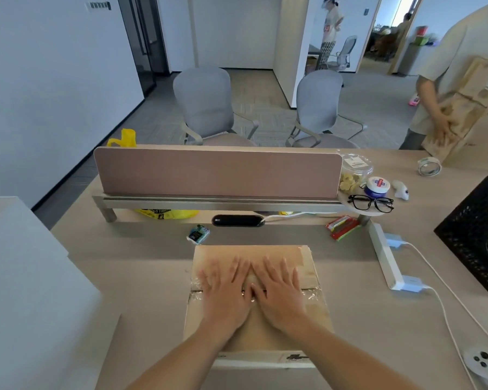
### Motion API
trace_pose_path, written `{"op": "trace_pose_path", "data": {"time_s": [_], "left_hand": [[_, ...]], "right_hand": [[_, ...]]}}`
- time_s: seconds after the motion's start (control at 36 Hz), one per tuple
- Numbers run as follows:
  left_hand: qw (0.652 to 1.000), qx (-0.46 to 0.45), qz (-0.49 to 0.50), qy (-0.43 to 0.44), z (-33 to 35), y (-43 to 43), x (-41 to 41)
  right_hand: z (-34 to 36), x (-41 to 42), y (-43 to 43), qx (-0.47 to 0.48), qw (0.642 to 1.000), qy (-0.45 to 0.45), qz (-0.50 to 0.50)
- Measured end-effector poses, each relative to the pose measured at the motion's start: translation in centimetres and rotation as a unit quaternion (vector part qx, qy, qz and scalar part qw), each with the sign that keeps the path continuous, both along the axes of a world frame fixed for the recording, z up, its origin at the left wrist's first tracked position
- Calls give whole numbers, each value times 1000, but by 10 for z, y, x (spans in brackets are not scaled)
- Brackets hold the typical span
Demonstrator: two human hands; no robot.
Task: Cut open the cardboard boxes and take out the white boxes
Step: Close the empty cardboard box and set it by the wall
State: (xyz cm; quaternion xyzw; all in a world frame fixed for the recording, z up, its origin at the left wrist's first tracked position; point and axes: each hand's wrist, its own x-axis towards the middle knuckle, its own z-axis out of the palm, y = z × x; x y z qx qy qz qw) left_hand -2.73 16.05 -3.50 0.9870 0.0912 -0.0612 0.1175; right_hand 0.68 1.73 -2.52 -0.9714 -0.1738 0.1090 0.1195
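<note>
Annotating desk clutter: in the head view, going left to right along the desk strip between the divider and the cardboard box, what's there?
yellow plastic bag → small blue packet → black oblong device → red and green wrappers → white power strip → black crate

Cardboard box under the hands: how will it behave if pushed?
Probably slides rather than tips: the cardboard box is low and wide. Its top likely gives under pressure: a dark gap shows along the taped seam.
</note>
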Motion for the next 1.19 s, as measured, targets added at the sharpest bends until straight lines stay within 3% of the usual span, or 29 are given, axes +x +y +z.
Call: {"op": "trace_pose_path", "data": {"time_s": [0.31, 0.44, 0.5, 0.58, 0.64, 1.19], "left_hand": [[1000, -2, 0, -30, 0, 7, 5], [996, -15, 80, -38, 0, 48, -11], [989, -58, 139, -11, -2, 63, -22], [953, -238, 189, 1, 1, 68, -35], [934, -299, 193, -13, 5, 63, -41], [923, -316, 217, -35, 31, 53, -134]], "right_hand": [[-8, 11, -6, -7, 999, -38, 16], [1, 17, -48, 23, 994, -40, -103], [2, 16, -63, 38, 989, -7, -144], [1, 15, -72, 114, 975, 60, -180], [0, 13, -71, 134, 972, 60, -183], [32, -66, -78, 166, 970, 53, -168]]}}
